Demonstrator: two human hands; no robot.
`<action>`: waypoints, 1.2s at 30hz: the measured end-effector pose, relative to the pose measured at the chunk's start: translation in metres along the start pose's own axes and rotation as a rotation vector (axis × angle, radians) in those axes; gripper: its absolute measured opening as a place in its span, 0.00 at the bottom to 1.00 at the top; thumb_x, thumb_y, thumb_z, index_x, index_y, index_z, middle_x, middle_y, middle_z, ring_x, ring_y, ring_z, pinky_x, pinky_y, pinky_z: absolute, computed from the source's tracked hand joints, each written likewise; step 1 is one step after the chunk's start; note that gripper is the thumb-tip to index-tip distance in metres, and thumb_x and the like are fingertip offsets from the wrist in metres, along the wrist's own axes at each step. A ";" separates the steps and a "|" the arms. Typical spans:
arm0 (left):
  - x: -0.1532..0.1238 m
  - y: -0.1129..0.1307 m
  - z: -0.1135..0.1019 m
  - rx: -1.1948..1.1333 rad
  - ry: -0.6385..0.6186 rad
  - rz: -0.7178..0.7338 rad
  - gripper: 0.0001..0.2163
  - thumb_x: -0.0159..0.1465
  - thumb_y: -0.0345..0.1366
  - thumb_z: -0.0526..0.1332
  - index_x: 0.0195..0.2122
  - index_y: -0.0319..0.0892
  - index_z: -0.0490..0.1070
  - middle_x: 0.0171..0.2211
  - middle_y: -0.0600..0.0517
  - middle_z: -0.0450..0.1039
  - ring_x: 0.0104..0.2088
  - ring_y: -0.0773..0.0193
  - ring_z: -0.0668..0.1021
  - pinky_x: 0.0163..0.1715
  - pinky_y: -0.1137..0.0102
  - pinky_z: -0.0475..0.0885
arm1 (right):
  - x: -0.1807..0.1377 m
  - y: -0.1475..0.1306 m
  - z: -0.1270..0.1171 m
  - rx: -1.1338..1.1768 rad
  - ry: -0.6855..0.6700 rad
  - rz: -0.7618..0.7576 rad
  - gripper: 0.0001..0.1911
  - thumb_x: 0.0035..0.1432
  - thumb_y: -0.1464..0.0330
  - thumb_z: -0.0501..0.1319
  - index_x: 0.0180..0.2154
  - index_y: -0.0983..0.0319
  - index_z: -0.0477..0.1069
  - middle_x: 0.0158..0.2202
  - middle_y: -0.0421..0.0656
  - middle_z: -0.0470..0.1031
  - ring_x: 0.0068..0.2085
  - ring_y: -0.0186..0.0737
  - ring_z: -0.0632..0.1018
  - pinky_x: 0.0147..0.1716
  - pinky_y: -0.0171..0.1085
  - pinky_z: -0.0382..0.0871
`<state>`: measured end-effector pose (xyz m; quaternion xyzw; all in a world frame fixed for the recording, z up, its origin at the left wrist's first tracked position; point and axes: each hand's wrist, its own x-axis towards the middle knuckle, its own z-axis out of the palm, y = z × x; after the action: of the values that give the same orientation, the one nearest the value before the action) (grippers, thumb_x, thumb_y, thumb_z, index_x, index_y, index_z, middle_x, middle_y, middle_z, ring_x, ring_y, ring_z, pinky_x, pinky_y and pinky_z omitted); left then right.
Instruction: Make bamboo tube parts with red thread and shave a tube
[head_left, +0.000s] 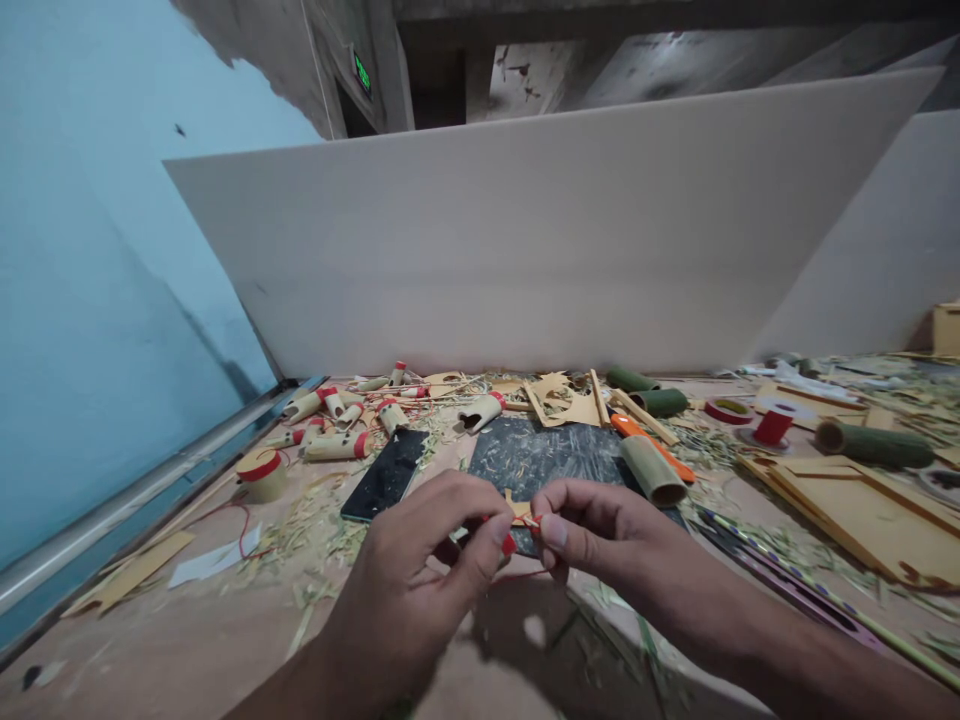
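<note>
Above the near edge of a dark board [555, 450], my two hands are close together. My left hand [442, 560] is closed in a pinch on a small red piece [508, 543], which shows below its thumb. Between thumb and forefinger, my right hand [592, 530] grips the end of a red string [529, 520] with a pale tip. The string spans the short gap between the hands. Fingers hide most of both held pieces. A cut bamboo tube [652, 470] lies beyond my right hand, beside an orange utility knife [679, 460]. Left of the board lies a black phone [386, 472].
Several bamboo pieces with red bands [337, 446] lie at the back left, near a capped bamboo cup [260, 474]. At right are a red thread spool [774, 425], a tape roll [729, 410] and a wooden frame [862, 510]. A white panel [525, 250] stands behind.
</note>
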<state>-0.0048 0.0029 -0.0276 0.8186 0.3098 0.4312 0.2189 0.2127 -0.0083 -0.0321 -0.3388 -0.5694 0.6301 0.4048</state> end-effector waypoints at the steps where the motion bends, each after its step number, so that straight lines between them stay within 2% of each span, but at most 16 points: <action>1: 0.000 0.000 0.000 -0.010 0.003 -0.023 0.07 0.73 0.32 0.60 0.39 0.46 0.76 0.36 0.56 0.78 0.37 0.69 0.79 0.31 0.78 0.73 | 0.000 0.000 0.000 0.008 0.001 0.001 0.19 0.63 0.52 0.70 0.35 0.61 0.74 0.32 0.38 0.72 0.35 0.35 0.71 0.38 0.34 0.64; 6: 0.001 0.003 0.001 -0.065 0.020 -0.133 0.08 0.73 0.35 0.59 0.37 0.45 0.75 0.34 0.55 0.75 0.33 0.67 0.78 0.27 0.77 0.73 | 0.000 -0.002 0.002 0.003 0.010 0.009 0.19 0.63 0.51 0.70 0.36 0.61 0.75 0.33 0.39 0.73 0.36 0.35 0.71 0.38 0.34 0.65; 9: 0.001 0.003 0.001 -0.051 -0.041 -0.110 0.07 0.73 0.36 0.60 0.38 0.45 0.76 0.36 0.53 0.77 0.35 0.66 0.79 0.29 0.76 0.74 | 0.000 -0.003 0.003 -0.014 0.020 0.021 0.21 0.61 0.50 0.71 0.35 0.60 0.74 0.32 0.39 0.72 0.35 0.36 0.70 0.38 0.35 0.65; 13: -0.001 0.001 0.001 -0.052 -0.038 -0.122 0.05 0.72 0.39 0.62 0.46 0.48 0.76 0.41 0.52 0.79 0.38 0.65 0.81 0.30 0.76 0.77 | -0.001 -0.004 0.003 -0.004 0.023 0.031 0.22 0.59 0.49 0.71 0.34 0.61 0.74 0.32 0.39 0.72 0.35 0.36 0.70 0.38 0.35 0.64; 17: -0.004 -0.003 0.000 -0.055 -0.032 -0.101 0.13 0.70 0.39 0.66 0.56 0.54 0.73 0.47 0.53 0.79 0.38 0.66 0.82 0.30 0.78 0.77 | -0.001 -0.002 0.002 0.037 0.014 0.022 0.21 0.59 0.50 0.73 0.35 0.61 0.74 0.32 0.38 0.72 0.35 0.35 0.70 0.37 0.34 0.64; 19: -0.004 -0.003 -0.001 -0.047 -0.033 -0.040 0.13 0.69 0.38 0.68 0.54 0.54 0.74 0.46 0.55 0.80 0.38 0.67 0.82 0.31 0.78 0.77 | -0.001 0.000 0.002 0.036 0.013 0.018 0.20 0.59 0.51 0.73 0.35 0.61 0.74 0.32 0.38 0.72 0.35 0.34 0.70 0.37 0.33 0.64; 23: -0.001 -0.001 -0.002 -0.042 -0.003 0.076 0.06 0.71 0.33 0.66 0.47 0.51 0.78 0.40 0.56 0.81 0.39 0.68 0.82 0.40 0.76 0.77 | -0.002 0.002 0.001 0.022 -0.004 0.018 0.21 0.60 0.50 0.72 0.36 0.61 0.74 0.32 0.38 0.72 0.35 0.34 0.71 0.37 0.33 0.65; 26: 0.001 0.002 -0.002 -0.053 0.002 0.094 0.05 0.72 0.32 0.64 0.42 0.49 0.80 0.37 0.55 0.81 0.39 0.67 0.82 0.42 0.74 0.77 | -0.002 0.002 0.002 0.025 -0.008 0.012 0.21 0.59 0.50 0.73 0.37 0.61 0.75 0.33 0.38 0.73 0.36 0.34 0.72 0.38 0.33 0.66; 29: 0.001 0.004 -0.003 -0.034 -0.005 0.024 0.06 0.73 0.35 0.63 0.39 0.47 0.80 0.34 0.54 0.80 0.37 0.65 0.82 0.38 0.74 0.78 | -0.002 0.001 0.002 0.008 -0.001 0.008 0.21 0.60 0.50 0.72 0.36 0.61 0.75 0.33 0.38 0.73 0.35 0.35 0.72 0.38 0.33 0.66; 33: 0.001 0.000 -0.002 -0.041 -0.011 -0.119 0.11 0.75 0.39 0.59 0.37 0.45 0.77 0.33 0.53 0.78 0.31 0.66 0.80 0.25 0.78 0.74 | -0.002 -0.003 0.002 -0.093 0.042 -0.024 0.21 0.63 0.49 0.68 0.35 0.60 0.75 0.31 0.38 0.72 0.34 0.35 0.70 0.36 0.33 0.64; 36: 0.001 -0.003 -0.001 -0.066 -0.013 -0.179 0.13 0.76 0.42 0.57 0.36 0.44 0.76 0.34 0.52 0.76 0.27 0.68 0.78 0.23 0.78 0.74 | -0.002 -0.005 0.001 -0.089 0.067 -0.029 0.21 0.62 0.49 0.69 0.35 0.59 0.75 0.30 0.37 0.71 0.33 0.35 0.69 0.35 0.34 0.63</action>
<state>-0.0067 0.0056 -0.0285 0.7827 0.3659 0.4147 0.2854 0.2130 -0.0107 -0.0267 -0.3693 -0.5878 0.5866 0.4172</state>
